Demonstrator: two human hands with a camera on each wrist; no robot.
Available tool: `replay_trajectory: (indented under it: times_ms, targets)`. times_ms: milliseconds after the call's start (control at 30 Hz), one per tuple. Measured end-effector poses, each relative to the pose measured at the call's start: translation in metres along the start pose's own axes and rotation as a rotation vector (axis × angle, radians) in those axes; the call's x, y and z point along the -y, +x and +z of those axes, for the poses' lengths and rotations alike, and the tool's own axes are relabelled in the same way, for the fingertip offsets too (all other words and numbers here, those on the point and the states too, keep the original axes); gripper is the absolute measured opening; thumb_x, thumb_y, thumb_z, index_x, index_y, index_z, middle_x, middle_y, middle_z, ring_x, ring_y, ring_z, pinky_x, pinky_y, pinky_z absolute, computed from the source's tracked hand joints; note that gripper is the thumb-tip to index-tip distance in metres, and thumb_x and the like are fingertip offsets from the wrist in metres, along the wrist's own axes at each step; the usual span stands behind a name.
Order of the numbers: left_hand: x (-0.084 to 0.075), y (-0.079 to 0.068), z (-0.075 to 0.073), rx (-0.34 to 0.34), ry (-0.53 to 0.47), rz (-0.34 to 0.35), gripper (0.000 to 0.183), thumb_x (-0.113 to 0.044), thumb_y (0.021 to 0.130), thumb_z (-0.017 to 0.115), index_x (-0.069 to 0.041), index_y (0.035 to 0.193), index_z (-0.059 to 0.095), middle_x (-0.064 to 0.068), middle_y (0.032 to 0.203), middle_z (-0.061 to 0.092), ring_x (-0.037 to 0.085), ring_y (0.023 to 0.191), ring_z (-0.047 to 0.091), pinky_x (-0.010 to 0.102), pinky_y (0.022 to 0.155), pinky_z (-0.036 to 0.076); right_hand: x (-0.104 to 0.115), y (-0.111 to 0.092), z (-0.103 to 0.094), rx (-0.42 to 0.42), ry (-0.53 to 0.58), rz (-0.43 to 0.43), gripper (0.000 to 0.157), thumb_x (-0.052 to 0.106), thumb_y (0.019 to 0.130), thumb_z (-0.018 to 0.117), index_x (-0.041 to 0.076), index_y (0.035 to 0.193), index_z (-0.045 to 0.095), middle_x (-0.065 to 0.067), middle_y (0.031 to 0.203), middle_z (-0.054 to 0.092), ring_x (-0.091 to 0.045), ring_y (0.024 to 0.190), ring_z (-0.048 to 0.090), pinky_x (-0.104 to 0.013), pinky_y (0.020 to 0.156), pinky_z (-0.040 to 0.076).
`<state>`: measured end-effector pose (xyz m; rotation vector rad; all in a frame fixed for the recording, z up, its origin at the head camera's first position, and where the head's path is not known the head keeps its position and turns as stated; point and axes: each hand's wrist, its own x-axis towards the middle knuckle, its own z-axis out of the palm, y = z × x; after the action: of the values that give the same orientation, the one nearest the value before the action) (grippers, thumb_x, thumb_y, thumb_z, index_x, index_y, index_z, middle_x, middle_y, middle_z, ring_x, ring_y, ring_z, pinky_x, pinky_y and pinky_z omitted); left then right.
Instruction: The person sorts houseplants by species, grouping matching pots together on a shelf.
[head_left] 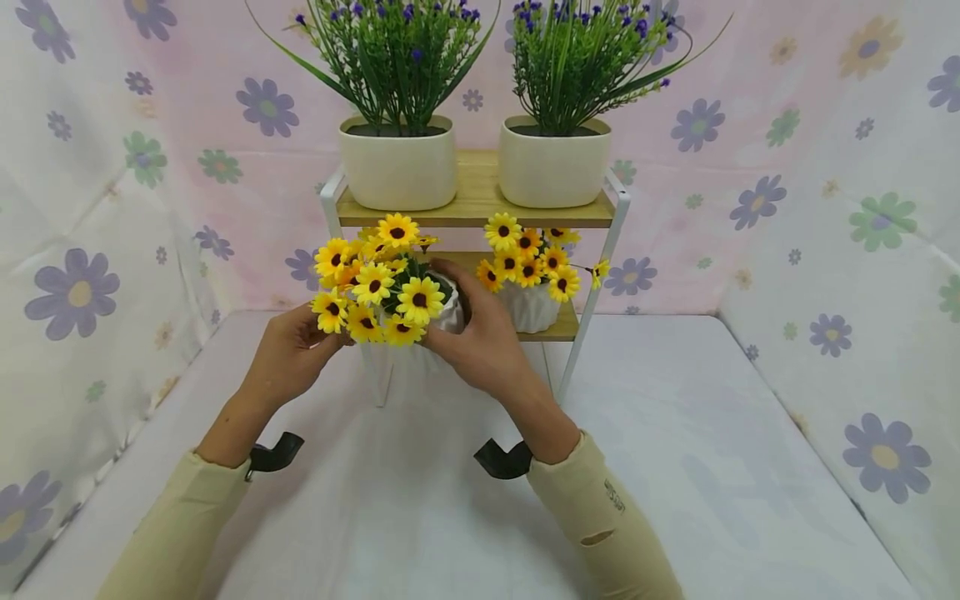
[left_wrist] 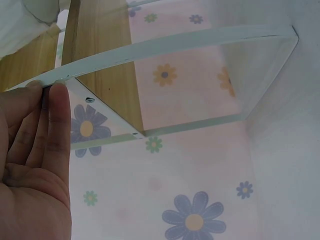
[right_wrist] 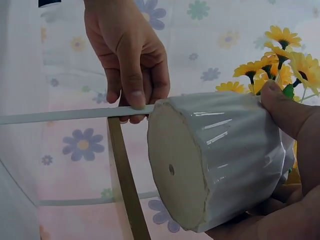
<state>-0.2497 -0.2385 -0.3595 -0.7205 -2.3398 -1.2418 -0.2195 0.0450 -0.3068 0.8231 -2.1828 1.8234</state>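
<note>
My right hand (head_left: pixel 487 346) grips a white ribbed flowerpot (right_wrist: pixel 240 155) around its side, thumb near the rim. Yellow daisy-like flowers (head_left: pixel 372 285) spill from this pot, which is tipped so its pale base with a small hole shows in the right wrist view. With thumb and fingertips, my left hand (head_left: pixel 288 354) pinches the white metal side frame (left_wrist: pixel 165 47) of a two-tier shelf rack, close to where the lower wooden board (left_wrist: pixel 107 65) joins it. In the head view the flowers partly hide the left fingertips and the rack's left side.
Two cream planters (head_left: pixel 397 171) with purple-flowered greenery stand on the upper wooden shelf (head_left: pixel 476 187). Another white pot (head_left: pixel 531 307) of yellow flowers sits on the lower shelf's right half. A white cloth (head_left: pixel 675 467) covers the table, and floral fabric (head_left: pixel 825 167) surrounds it.
</note>
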Motion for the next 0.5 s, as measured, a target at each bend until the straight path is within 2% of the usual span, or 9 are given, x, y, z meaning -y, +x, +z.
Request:
replay_trajectory:
  times_ms: [67, 233, 400, 500]
  targets:
    - [0.001, 0.001, 0.001, 0.006, -0.020, 0.010, 0.033, 0.006, 0.100, 0.068, 0.006, 0.133, 0.066, 0.021, 0.114, 0.076, -0.001, 0.090, 0.072, 0.011, 0.085, 0.057, -0.002, 0.004, 0.002, -0.024, 0.013, 0.002, 0.069, 0.004, 0.097, 0.074, 0.012, 0.159, 0.045, 0.000, 0.156, 0.053, -0.013, 0.140, 0.053, -0.035, 0.113, 0.051]
    - [0.000, 0.003, 0.001, 0.014, -0.030, 0.022, 0.028, 0.006, 0.100, 0.068, 0.005, 0.128, 0.067, 0.021, 0.116, 0.076, 0.003, 0.095, 0.075, 0.012, 0.084, 0.058, -0.011, 0.012, 0.009, -0.095, 0.023, -0.002, 0.068, 0.005, 0.097, 0.074, 0.010, 0.159, 0.046, 0.001, 0.156, 0.052, -0.012, 0.146, 0.047, -0.037, 0.119, 0.045]
    - [0.000, 0.003, 0.001, 0.017, -0.017, 0.013, 0.019, 0.005, 0.101, 0.068, 0.003, 0.119, 0.069, 0.019, 0.111, 0.077, 0.014, 0.096, 0.076, 0.012, 0.083, 0.058, -0.018, 0.019, 0.016, -0.152, 0.038, 0.007, 0.071, 0.002, 0.093, 0.077, 0.013, 0.157, 0.047, 0.001, 0.153, 0.053, -0.013, 0.145, 0.047, -0.037, 0.120, 0.043]
    - [0.000, 0.003, 0.001, 0.016, -0.014, 0.011, 0.020, 0.004, 0.101, 0.068, 0.002, 0.120, 0.069, 0.017, 0.111, 0.077, 0.013, 0.096, 0.076, 0.011, 0.084, 0.058, -0.022, 0.021, 0.020, -0.174, 0.041, 0.000, 0.072, 0.004, 0.092, 0.081, 0.014, 0.155, 0.048, 0.001, 0.151, 0.054, -0.013, 0.143, 0.049, -0.036, 0.120, 0.043]
